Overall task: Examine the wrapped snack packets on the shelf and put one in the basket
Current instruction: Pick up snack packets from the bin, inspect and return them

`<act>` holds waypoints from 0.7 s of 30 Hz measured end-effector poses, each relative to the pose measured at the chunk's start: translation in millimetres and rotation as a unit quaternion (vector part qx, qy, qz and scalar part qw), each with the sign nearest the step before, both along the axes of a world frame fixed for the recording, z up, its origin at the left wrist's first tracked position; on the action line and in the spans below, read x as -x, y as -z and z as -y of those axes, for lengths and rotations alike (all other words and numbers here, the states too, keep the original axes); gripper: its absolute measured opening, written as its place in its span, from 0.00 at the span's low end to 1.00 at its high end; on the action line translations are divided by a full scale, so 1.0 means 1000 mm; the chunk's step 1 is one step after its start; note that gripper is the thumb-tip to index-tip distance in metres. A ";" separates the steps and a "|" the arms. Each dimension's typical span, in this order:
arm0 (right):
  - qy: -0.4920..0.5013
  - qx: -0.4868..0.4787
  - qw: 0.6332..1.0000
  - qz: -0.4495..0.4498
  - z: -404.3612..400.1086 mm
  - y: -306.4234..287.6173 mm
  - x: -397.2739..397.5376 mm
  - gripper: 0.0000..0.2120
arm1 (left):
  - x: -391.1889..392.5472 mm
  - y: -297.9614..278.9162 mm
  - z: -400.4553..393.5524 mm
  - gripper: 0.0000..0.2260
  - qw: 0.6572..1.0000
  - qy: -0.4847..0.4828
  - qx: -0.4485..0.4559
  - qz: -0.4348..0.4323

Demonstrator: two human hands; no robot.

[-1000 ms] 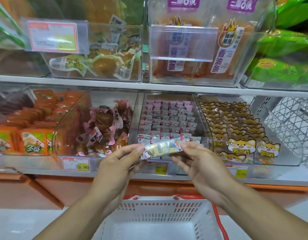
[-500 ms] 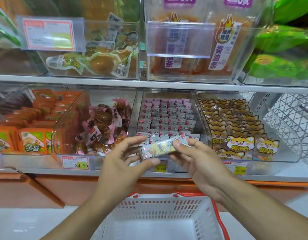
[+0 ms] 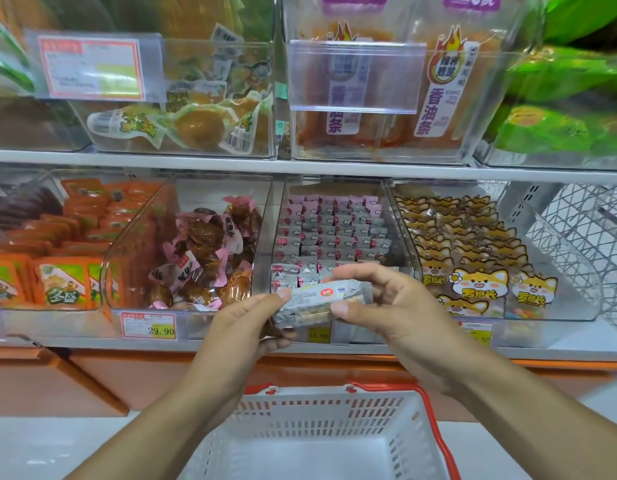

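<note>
The snack packet (image 3: 322,302) lay crosswise between both hands above the basket (image 3: 320,415), before the shelf's front edge. The left hand (image 3: 244,327) pinched its left end with the thumb on top; the right hand (image 3: 393,306) curled round its right end.

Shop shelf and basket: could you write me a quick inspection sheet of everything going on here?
Surface: shelf holding clear bins of wrapped snacks.
Job's things: snack packet held in front of the pink-and-white packet bin; white basket with red handles below, nothing seen in the part of it in view.
Clutter: price tag reading 29.90; fox-print packets; orange packets.
Hands: left hand and right hand both pinch the packet's ends.
Cables: nothing seen.
Surroundings: wire rack at right.
</note>
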State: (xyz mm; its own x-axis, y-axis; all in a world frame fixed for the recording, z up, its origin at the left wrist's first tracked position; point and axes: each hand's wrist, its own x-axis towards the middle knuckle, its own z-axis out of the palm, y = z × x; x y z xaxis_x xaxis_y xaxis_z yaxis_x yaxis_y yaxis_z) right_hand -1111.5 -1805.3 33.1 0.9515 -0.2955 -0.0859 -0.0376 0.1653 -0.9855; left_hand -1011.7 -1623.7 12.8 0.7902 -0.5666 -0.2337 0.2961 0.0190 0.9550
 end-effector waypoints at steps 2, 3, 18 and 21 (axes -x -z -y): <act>0.017 0.004 1.000 0.001 0.000 0.003 0.000 0.19 | -0.001 0.002 0.000 0.17 1.000 0.011 0.001 0.019; 0.026 0.002 1.000 0.001 0.000 0.004 -0.001 0.19 | 0.000 0.002 0.000 0.17 0.999 0.008 0.007 0.030; -0.011 0.114 0.993 -0.022 0.006 0.003 0.000 0.22 | -0.003 0.005 0.001 0.22 0.996 -0.003 -0.027 -0.089; -0.001 0.090 0.995 -0.031 0.006 0.004 -0.001 0.14 | -0.001 0.007 0.001 0.20 0.997 0.010 -0.019 -0.071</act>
